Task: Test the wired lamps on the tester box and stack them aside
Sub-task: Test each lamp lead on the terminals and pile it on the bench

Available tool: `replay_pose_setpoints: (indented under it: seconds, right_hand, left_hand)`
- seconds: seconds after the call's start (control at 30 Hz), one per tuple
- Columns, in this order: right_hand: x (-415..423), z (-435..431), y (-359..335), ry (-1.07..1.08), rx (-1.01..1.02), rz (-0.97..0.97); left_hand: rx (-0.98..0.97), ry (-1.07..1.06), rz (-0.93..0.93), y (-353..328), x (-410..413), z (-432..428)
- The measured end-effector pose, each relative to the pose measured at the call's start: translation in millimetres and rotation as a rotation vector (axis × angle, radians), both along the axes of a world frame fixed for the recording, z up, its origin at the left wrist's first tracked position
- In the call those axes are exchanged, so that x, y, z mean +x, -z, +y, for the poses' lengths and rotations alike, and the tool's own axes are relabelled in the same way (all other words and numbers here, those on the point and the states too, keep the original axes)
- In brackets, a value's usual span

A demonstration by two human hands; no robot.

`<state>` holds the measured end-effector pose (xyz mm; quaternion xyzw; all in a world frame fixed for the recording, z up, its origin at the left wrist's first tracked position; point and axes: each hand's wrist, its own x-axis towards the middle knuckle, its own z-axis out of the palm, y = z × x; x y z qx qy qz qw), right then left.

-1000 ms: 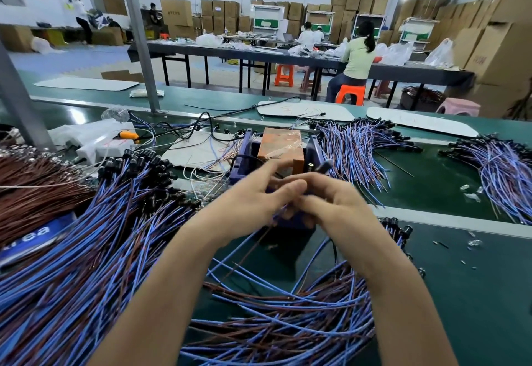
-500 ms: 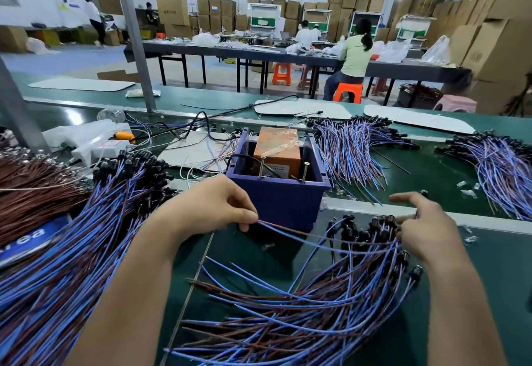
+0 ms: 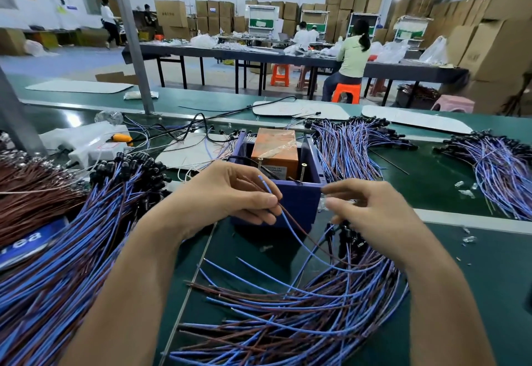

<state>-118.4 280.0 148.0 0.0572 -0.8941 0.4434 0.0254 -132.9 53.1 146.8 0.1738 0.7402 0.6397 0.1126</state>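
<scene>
Presently left hand (image 3: 227, 193) fingers (image 3: 267, 200) pinch a blue-and-brown lamp wire pair (image 3: 288, 221); right hand (image 3: 374, 213) grip unclear; next, its ends should meet the purple plastic tester box (image 3: 305, 201).

A green tabletop (image 3: 503, 279) carries a purple tester box (image 3: 299, 201) at centre, wired lamps (image 3: 302, 322) (blue and brown leads, black heads) spread before it, with a bigger heap (image 3: 57, 265) at left and two bundles (image 3: 345, 149) at right. A white power strip (image 3: 92, 149) lies far left, pale panels (image 3: 414, 119) along the far side.

Wires (image 3: 289, 222) (blue, brown) in left hand (image 3: 227, 193)
</scene>
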Motion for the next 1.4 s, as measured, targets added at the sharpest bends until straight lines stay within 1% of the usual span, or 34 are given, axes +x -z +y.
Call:
replay_pose_setpoints:
  seconds: [0.03, 0.07, 0.1, 0.2, 0.33, 0.53, 0.67, 0.77, 0.87, 0.97, 1.1, 1.23, 1.4]
  right_hand:
    - [5, -10, -5, -0.12, -0.075, 0.012]
    - [8, -18, -7, -0.206, -0.107, 0.039]
    - [10, -24, -7, -0.246, -0.114, 0.076]
    - [7, -34, -4, -0.196, -0.121, 0.147]
    - [6, -32, -2, -0.178, -0.172, 0.11]
    - [2, -30, 1, -0.184, -0.238, 0.072]
    - [0, -31, 3, -0.165, -0.254, 0.067]
    - [0, -30, 4, -0.138, -0.228, 0.064]
    - [-2, -28, 5, -0.075, -0.16, 0.06]
    - [-7, -25, 12, 0.015, -0.048, 0.007]
    - [-16, -25, 23, 0.104, 0.06, -0.021]
    - [-25, -33, 34, 0.152, 0.074, 0.016]
    - [-32, -41, 48, 0.232, 0.079, 0.071]
  left_hand:
    - [0.015, -0.012, -0.002, 0, 0, 2]
    - [0.027, -0.021, -0.002, 1, 0, 4]
    - [0.035, -0.027, 0.001, 1, 0, 6]
    - [0.055, -0.059, 0.003, 2, 1, 10]
    - [0.056, -0.096, 0.005, 4, 1, 16]
    - [-0.023, -0.064, 0.034, 6, 0, 20]
    - [-0.061, -0.09, 0.065, 8, -2, 22]
    - [-0.074, -0.123, 0.075, 9, -3, 24]
    - [-0.003, -0.172, 0.023, 11, -6, 24]
    - [0.102, -0.299, -0.05, 17, -11, 24]
    - [0.101, -0.46, -0.09, 31, -22, 22]
    - [0.082, -0.533, -0.138, 42, -29, 21]
    - [0.083, -0.543, -0.139, 44, -31, 20]
